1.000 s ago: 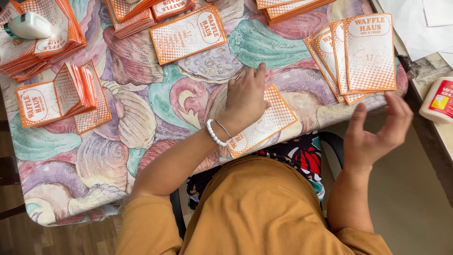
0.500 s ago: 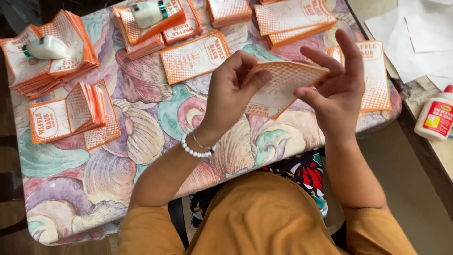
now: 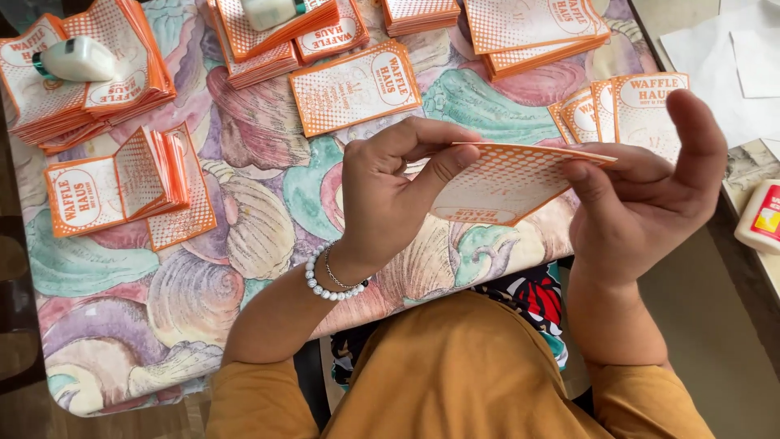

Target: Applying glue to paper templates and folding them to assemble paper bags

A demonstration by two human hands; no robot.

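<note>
Both hands pinch the orange paper sleeve between them.

Table in seashell-print cloth, orange-and-white paper bag stacks, single flat bag

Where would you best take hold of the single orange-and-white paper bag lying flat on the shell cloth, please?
Take the flat bag by its near long edge, coming from the person's side. That edge lies bare on the shell-patterned cloth, while stacks of bags crowd its far edge. It lies flat, so slide a fingertip under first.
</note>
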